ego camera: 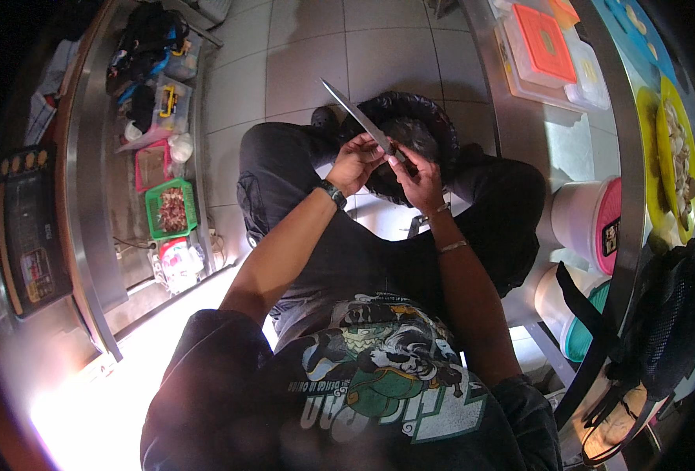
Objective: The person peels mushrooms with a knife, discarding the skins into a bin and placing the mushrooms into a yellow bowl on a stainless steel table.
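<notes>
A knife (356,113) with a long pointed blade is between my two hands, its tip pointing up and to the left in the view. My right hand (421,179) grips it near the dark handle end. Close to the heel of the blade, my left hand (356,163) has its fingers bent inward and its fingertips meet those of the right. Whether a small piece is pinched between the fingertips cannot be made out. Beneath both hands, between my knees, stands a round container lined with a black plastic bag (444,126); its contents are dark and unclear.
A steel shelf on the left holds a green basket (193,206) of reddish pieces, a pink tray (138,171) and clear boxes (173,106). To the right are lidded tubs (580,218), a red-lidded box (541,47), yellow plates (650,159) and a black mesh bag (668,318).
</notes>
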A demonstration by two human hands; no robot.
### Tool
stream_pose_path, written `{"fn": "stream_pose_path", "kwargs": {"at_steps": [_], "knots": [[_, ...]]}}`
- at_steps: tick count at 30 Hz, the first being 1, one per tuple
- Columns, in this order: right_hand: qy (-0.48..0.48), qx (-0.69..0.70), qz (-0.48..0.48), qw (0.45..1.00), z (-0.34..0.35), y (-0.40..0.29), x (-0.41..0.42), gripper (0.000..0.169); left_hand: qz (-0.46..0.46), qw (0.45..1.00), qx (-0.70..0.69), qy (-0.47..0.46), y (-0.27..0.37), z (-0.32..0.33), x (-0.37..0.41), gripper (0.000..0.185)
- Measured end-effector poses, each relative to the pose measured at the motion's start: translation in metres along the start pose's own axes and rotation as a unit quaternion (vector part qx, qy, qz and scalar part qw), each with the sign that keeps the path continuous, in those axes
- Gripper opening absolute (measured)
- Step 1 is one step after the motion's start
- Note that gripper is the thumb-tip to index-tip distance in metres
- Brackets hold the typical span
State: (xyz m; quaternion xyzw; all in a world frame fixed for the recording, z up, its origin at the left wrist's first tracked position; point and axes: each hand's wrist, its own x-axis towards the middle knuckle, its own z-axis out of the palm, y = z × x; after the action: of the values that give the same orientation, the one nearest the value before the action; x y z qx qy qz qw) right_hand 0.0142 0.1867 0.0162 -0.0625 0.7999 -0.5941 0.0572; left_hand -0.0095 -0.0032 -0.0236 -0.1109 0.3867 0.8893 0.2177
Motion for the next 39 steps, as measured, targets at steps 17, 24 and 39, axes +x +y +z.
{"fn": "stream_pose_path", "kwargs": {"at_steps": [17, 24, 39], "knots": [[0.095, 0.214, 0.110, 0.966, 0.004, 0.030, 0.006, 0.030, 0.006, 0.998, -0.038, 0.050, 0.011, 0.011, 0.000, 0.034], [0.074, 0.081, 0.046, 0.993, 0.008, 0.019, 0.001, 0.031, 0.010, 0.997, -0.020, 0.077, 0.008, 0.008, 0.001, 0.020], [0.042, -0.092, -0.143, 0.984, 0.009, 0.018, -0.001, 0.042, -0.001, 0.997, -0.003, 0.077, 0.012, 0.013, -0.002, 0.024]]}}
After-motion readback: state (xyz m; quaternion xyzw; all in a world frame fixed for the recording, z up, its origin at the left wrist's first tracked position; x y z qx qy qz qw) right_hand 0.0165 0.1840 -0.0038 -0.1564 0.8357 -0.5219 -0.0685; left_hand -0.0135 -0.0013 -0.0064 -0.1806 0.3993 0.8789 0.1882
